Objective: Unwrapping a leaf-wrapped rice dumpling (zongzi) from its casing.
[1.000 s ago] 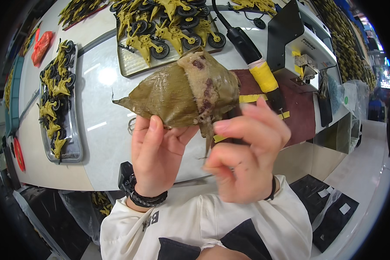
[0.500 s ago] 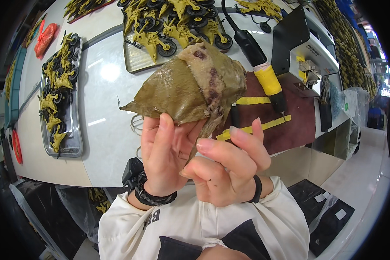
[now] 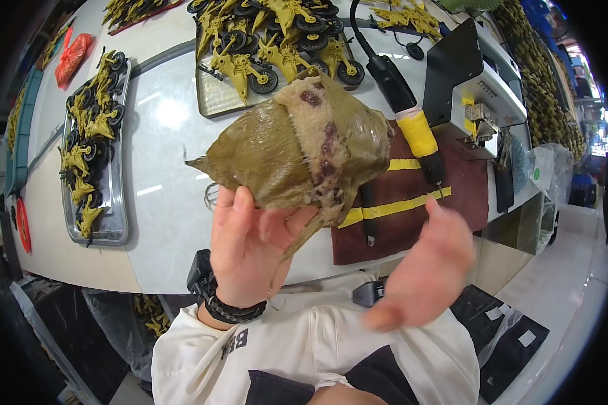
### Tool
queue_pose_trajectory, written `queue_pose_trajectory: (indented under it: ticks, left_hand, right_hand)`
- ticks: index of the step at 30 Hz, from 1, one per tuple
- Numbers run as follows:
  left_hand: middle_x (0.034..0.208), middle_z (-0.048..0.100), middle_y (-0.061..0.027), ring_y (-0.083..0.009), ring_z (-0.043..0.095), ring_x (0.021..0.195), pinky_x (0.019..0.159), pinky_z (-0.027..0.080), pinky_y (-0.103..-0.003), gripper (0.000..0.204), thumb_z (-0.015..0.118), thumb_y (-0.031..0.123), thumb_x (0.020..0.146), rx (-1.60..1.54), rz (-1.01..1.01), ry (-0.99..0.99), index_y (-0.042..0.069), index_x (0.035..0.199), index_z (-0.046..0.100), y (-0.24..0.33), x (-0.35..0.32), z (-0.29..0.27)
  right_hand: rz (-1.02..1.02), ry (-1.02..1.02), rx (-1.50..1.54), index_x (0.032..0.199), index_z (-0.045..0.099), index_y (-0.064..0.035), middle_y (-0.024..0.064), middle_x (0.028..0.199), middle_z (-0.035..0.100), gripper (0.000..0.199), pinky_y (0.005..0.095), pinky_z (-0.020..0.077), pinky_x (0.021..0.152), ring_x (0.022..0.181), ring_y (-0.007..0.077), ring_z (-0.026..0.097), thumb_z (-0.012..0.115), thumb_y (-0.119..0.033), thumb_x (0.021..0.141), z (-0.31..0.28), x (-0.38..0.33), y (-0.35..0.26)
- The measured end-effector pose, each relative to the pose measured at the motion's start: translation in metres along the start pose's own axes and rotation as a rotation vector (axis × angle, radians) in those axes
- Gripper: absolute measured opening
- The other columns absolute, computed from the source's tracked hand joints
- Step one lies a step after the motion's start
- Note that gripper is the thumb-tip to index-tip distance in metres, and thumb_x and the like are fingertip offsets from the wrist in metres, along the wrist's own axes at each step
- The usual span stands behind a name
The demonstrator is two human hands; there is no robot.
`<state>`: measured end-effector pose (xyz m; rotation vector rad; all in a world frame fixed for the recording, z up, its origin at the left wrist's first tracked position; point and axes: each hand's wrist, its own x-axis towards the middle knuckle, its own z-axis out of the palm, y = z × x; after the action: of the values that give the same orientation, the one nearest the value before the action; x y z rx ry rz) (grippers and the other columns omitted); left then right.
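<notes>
The right hand has let go of the leaf-wrapped rice dumpling and dropped away to the lower right, fingers spread and blurred with motion; half a second ago both hands were closed together under it. The left hand alone holds the dumpling now, raised close to the camera, fingers and thumb cupped around its underside and pinching the trailing leaf tip.

The dumpling sits directly above that grip. Its green-brown leaf is peeled open along the top and front, baring sticky rice dotted with dark red pieces. The back and underside are still wrapped, so the unwrapping looks partly done, with most of the leaf yet to come off.

Around the left wrist is a black braided band. Beyond the dumpling lies a white worktable. Behind the grip to the right is a dark red mat with yellow stripes, and on it a black tool with a yellow-taped handle. Farther behind and to the left are metal trays of yellow toy parts with black wheels.
</notes>
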<state>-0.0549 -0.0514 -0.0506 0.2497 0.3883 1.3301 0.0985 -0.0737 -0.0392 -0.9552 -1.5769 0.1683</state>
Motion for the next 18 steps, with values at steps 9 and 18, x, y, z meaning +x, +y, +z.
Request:
queue_pose_trajectory:
  ticks: [9,18]
  left_hand:
    - [0.125,0.032,-0.015,-0.0294,0.037,0.113,0.09,0.036,-0.044,0.042,0.027,0.021,0.087,0.053,-0.068,-0.239,0.004,0.125,0.021,-0.005,0.002,-0.002]
    - [0.124,0.034,-0.0154,-0.0277,0.038,0.113,0.089,0.036,-0.04,0.045,0.037,0.021,0.085,0.478,0.047,-0.051,0.001,0.123,0.024,-0.012,0.002,0.005]
  right_hand:
    - [1.096,-0.083,1.229,0.119,0.032,0.0033,0.0124,0.117,0.041,0.077,0.0348,0.0348,0.086,0.107,0.021,0.041,0.061,-0.047,0.068,0.004,0.002,0.011]
    - [1.171,-0.05,1.181,0.122,0.031,-0.0058,0.0048,0.12,0.04,0.057,0.0364,0.0304,0.092,0.11,0.0202,0.038,0.049,-0.038,0.079,0.015,0.004,0.023]
